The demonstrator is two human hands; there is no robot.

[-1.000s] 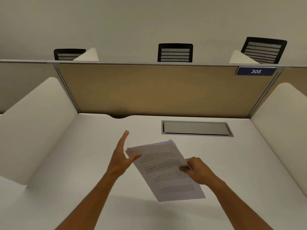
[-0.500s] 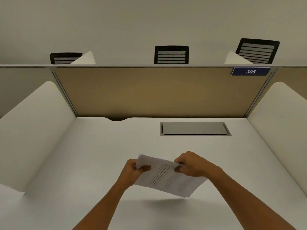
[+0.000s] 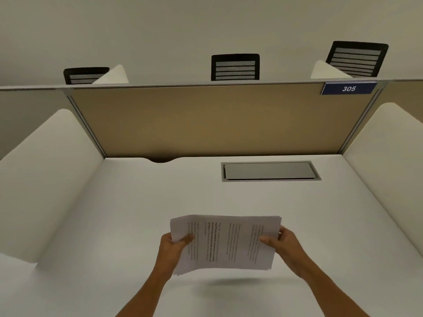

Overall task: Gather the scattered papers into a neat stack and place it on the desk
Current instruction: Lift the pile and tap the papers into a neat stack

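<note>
A stack of printed white papers point(image 3: 225, 243) hangs in the air above the white desk point(image 3: 128, 213), turned sideways so the text lines run vertically. My left hand point(image 3: 172, 247) grips its left edge, thumb on top. At the right edge my right hand point(image 3: 281, 244) pinches the sheets the same way. The stack casts a shadow on the desk below it. The lower left corner sags a little and the sheet edges there are slightly uneven.
A grey cable hatch point(image 3: 270, 171) is set into the desk at the back right. A tan partition point(image 3: 206, 120) with a blue "305" sign point(image 3: 348, 88) closes the back. White side dividers point(image 3: 45, 177) flank the desk. Three black chair backs show behind the partition.
The papers were lifted off the desk and rotated from a diagonal lie to a sideways, level hold. My left hand went from open beside the sheets to gripping their left edge.
</note>
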